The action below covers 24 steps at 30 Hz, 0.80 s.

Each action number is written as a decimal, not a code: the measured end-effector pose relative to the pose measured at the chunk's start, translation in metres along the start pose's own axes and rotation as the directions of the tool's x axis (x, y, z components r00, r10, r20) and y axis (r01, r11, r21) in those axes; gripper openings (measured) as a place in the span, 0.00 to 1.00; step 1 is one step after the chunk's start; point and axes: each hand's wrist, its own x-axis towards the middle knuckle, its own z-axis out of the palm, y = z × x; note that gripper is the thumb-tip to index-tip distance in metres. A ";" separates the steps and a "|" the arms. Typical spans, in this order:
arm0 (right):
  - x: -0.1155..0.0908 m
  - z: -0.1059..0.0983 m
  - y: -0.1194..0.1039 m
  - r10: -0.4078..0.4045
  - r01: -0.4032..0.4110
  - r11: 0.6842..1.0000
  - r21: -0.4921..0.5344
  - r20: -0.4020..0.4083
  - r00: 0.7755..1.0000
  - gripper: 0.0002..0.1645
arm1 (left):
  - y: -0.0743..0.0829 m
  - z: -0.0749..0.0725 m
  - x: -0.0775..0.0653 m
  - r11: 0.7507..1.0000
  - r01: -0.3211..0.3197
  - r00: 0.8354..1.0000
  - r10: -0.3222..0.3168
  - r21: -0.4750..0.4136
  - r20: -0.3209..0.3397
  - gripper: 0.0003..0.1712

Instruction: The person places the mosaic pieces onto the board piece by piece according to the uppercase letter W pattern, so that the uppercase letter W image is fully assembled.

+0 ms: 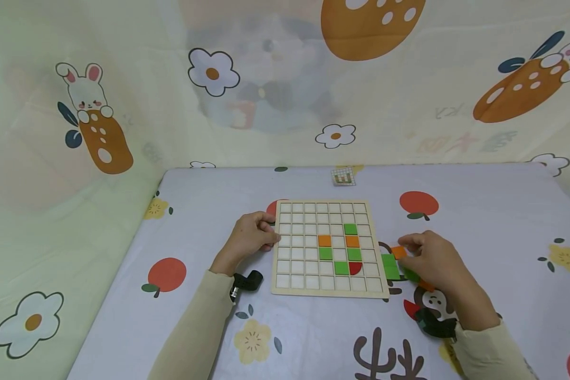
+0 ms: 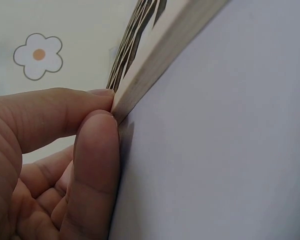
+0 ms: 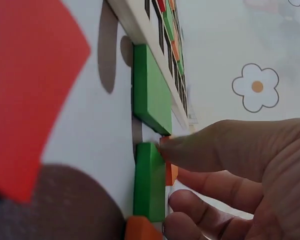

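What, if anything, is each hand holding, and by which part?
The left hand holds the board by its left edge. The right hand touches an orange tile; grip unclear.

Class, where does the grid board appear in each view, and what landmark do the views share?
Head: grid board just right of and below centre, seen from above.
Left wrist: grid board at top centre, edge-on, slanting up rightward.
Right wrist: grid board at top centre, slanting down rightward.
Shared landmark: pale tablecloth.

Holds a board (image 2: 152, 65) by its pale edge with two fingertips of the left hand (image 2: 90, 172), other fingers curled behind. Shows ridges and dark gaps along the board's face, a flower-printed backdrop (image 2: 85, 30) at upper left, a whitish tabletop (image 2: 220, 130) at right.
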 end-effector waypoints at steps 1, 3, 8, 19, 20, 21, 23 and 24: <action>0.000 0.000 0.001 0.007 -0.007 1.000 -0.006 0.001 1.000 0.23 | 0.000 0.000 0.000 1.000 0.000 1.000 0.000 0.000 0.000 0.23; 0.000 -0.001 0.001 0.016 -0.016 1.000 -0.008 0.004 1.000 0.22 | 0.000 0.000 0.000 1.000 0.001 1.000 -0.001 0.002 0.000 0.23; 0.000 -0.002 0.002 0.040 -0.040 0.999 0.000 0.025 0.999 0.20 | 0.000 0.000 0.000 1.000 0.005 1.000 -0.005 0.001 0.002 0.23; -0.002 -0.004 0.009 0.003 -0.003 0.998 0.066 0.009 1.000 0.14 | -0.001 0.000 0.001 1.000 -0.006 1.000 0.006 -0.016 0.011 0.24; -0.002 -0.004 0.009 -0.008 0.008 0.998 0.069 0.008 1.000 0.14 | -0.001 0.000 0.001 1.000 -0.006 1.000 0.006 -0.017 0.011 0.24; -0.002 -0.004 0.009 -0.021 0.020 0.997 0.068 0.006 1.000 0.15 | -0.001 0.000 0.001 1.000 -0.006 1.000 0.006 -0.018 0.012 0.25; -0.002 -0.005 0.009 -0.038 0.037 0.997 0.074 0.008 0.999 0.16 | -0.001 0.000 0.001 1.000 -0.005 1.000 0.005 -0.018 0.013 0.25; -0.002 -0.005 0.010 -0.044 0.043 0.996 0.077 0.012 0.999 0.16 | -0.001 0.000 0.001 1.000 -0.005 1.000 0.005 -0.018 0.013 0.25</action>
